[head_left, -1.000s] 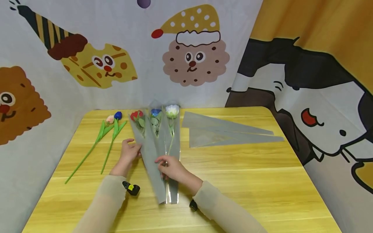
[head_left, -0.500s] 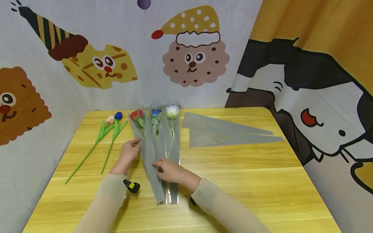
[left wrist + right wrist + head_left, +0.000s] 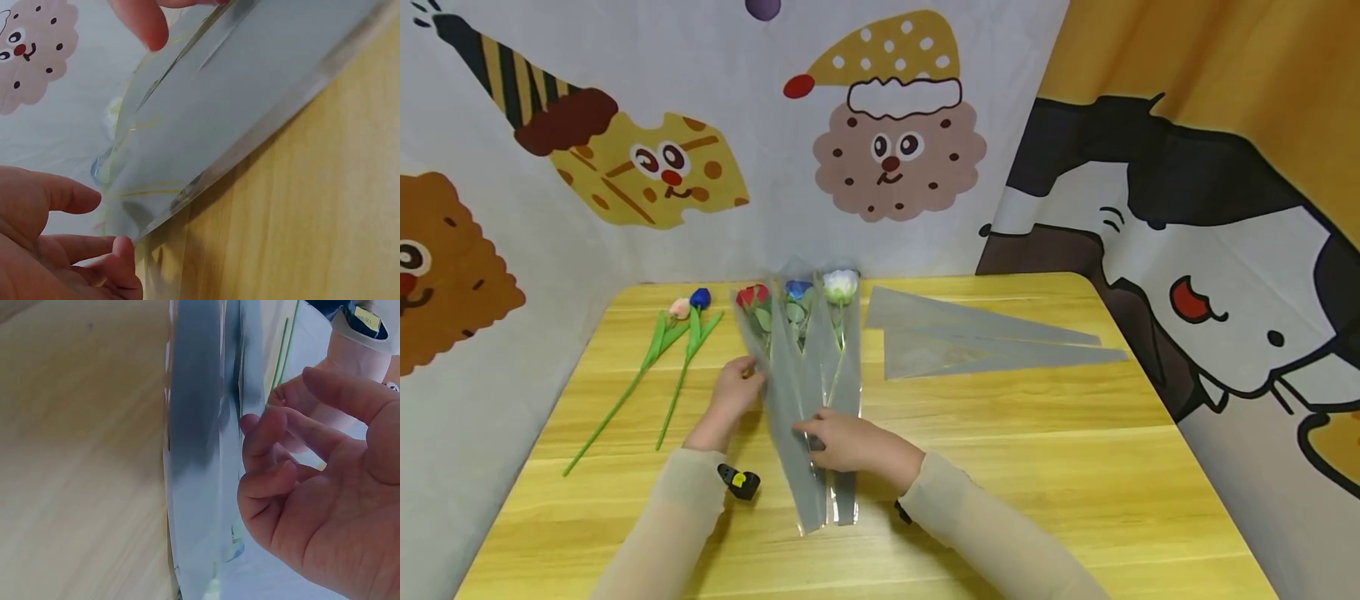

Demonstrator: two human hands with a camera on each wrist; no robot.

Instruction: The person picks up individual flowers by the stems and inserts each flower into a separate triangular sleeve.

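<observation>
A red rose (image 3: 752, 297), a blue rose (image 3: 797, 290) and a white rose (image 3: 841, 287) lie side by side in tapered grey-clear flower sleeves, blooms toward the wall. My left hand (image 3: 733, 396) is at the left edge of the red rose's sleeve (image 3: 784, 417); in the left wrist view its thumb and index fingertip stand apart beside the film. Over the lower middle of the sleeves, my right hand (image 3: 846, 442) touches the film with its fingertips. The right wrist view has its thumb straight and its other fingers loosely bent against the sleeve (image 3: 197, 425).
To the left lie a pink tulip (image 3: 679, 308) and a blue tulip (image 3: 700, 298) with long green stems. Two flat sleeves (image 3: 985, 315) lie at the back right of the wooden table (image 3: 1037, 492). A printed cloth (image 3: 790, 208) hangs behind.
My right hand has shifted slightly left and its fingers have loosened. The lower end of the red rose's sleeve has moved left. My left hand stays near its edge.
</observation>
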